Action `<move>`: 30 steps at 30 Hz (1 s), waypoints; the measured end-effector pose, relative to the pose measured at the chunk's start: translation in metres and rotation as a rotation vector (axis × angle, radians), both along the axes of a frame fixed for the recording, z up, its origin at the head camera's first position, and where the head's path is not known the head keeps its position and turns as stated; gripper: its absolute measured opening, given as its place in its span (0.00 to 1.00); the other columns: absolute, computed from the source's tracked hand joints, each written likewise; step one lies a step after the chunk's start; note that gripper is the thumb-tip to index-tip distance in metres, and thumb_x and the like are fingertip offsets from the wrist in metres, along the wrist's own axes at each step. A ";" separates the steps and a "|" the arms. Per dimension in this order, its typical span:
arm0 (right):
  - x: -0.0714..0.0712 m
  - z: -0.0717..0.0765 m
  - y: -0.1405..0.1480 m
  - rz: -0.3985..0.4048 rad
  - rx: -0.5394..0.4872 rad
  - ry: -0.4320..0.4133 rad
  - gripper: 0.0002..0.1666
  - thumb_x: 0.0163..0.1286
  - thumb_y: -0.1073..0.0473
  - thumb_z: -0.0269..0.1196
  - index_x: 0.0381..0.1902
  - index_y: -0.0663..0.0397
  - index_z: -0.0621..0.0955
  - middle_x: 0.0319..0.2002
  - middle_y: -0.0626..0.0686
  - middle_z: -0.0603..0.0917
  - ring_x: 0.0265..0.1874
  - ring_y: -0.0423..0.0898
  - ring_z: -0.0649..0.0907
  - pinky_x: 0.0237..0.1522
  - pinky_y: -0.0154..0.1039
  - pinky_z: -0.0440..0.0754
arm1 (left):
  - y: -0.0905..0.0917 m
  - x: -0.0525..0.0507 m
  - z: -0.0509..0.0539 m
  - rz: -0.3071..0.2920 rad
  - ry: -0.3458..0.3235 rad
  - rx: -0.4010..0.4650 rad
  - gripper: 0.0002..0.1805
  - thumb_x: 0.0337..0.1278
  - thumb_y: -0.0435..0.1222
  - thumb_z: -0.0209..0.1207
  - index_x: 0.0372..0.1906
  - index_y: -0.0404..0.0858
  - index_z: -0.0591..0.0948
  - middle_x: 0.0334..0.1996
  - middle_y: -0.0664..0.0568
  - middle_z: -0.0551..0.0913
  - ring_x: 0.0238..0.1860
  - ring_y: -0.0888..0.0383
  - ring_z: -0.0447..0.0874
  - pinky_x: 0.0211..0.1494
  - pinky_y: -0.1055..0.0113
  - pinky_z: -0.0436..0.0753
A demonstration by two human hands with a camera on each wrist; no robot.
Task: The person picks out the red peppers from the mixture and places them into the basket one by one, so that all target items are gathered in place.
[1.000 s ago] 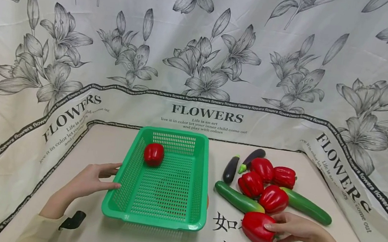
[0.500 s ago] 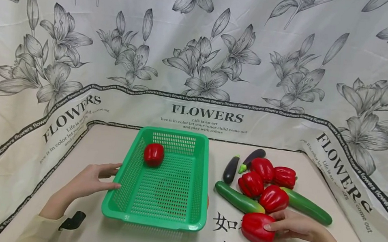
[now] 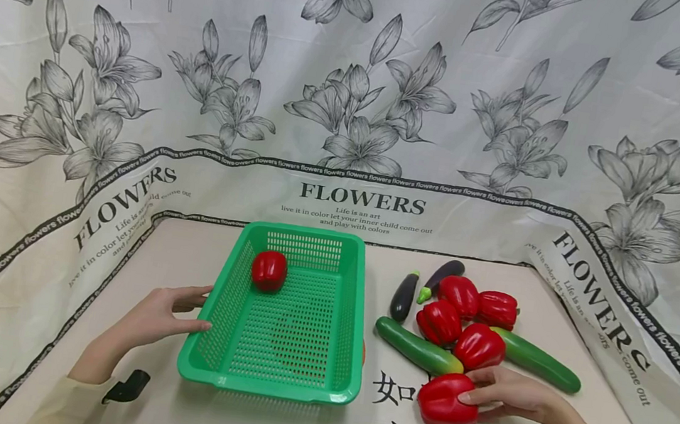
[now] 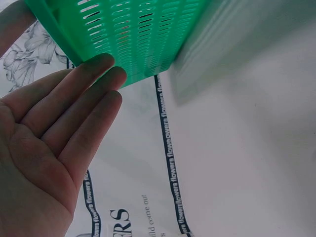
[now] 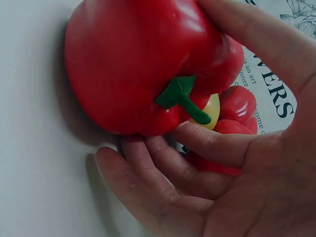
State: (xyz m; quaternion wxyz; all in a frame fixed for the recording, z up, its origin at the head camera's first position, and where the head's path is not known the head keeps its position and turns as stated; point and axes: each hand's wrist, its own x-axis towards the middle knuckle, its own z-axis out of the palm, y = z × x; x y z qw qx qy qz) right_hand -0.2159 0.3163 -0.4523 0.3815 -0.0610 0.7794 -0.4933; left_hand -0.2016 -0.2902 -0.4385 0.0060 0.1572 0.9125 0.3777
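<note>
My right hand grips a large red bell pepper at the near right of the table, thumb on its top and fingers on its underside. In the right wrist view this bell pepper shows its green stem toward the palm. At the left, my left hand lies against the side of a green plastic basket. The left wrist view has the left hand's fingers straight beside the basket's slotted wall. One red bell pepper sits in the basket's far left corner.
Beyond the right hand lie several red bell peppers, two green cucumbers and two eggplants. A patch of red-orange peeks out at the basket's right side. A floral cloth hangs behind and along the sides.
The right hand and its bell pepper have shifted slightly left, and the pepper has turned a little. The left hand and the basket stay where they were.
</note>
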 end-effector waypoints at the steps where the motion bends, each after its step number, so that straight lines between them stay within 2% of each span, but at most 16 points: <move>1: 0.000 0.000 -0.001 0.000 -0.004 0.001 0.30 0.68 0.58 0.59 0.59 0.75 0.68 0.48 0.55 0.81 0.45 0.49 0.82 0.48 0.54 0.83 | 0.000 0.000 0.000 0.000 0.000 0.001 0.41 0.47 0.53 0.67 0.65 0.39 0.71 0.53 0.41 0.81 0.54 0.39 0.80 0.54 0.44 0.80; 11: -0.001 -0.004 -0.002 0.002 -0.044 -0.021 0.32 0.67 0.58 0.60 0.61 0.76 0.65 0.49 0.55 0.81 0.47 0.49 0.82 0.51 0.47 0.83 | 0.000 0.000 -0.001 0.001 0.007 -0.005 0.41 0.47 0.53 0.67 0.65 0.39 0.71 0.53 0.41 0.81 0.54 0.39 0.80 0.53 0.44 0.80; 20: -0.003 -0.005 -0.006 0.025 0.012 -0.021 0.38 0.65 0.57 0.62 0.62 0.79 0.62 0.50 0.56 0.80 0.47 0.49 0.81 0.51 0.47 0.83 | 0.000 0.000 -0.001 0.003 0.002 0.002 0.40 0.47 0.53 0.67 0.65 0.39 0.71 0.54 0.41 0.81 0.54 0.39 0.79 0.54 0.44 0.80; 30: -0.003 -0.002 -0.008 0.045 -0.058 -0.053 0.34 0.65 0.60 0.61 0.61 0.78 0.64 0.49 0.55 0.82 0.46 0.48 0.82 0.51 0.46 0.83 | 0.001 0.002 0.003 -0.005 0.000 0.003 0.40 0.48 0.52 0.67 0.65 0.38 0.71 0.53 0.41 0.82 0.54 0.39 0.79 0.53 0.44 0.80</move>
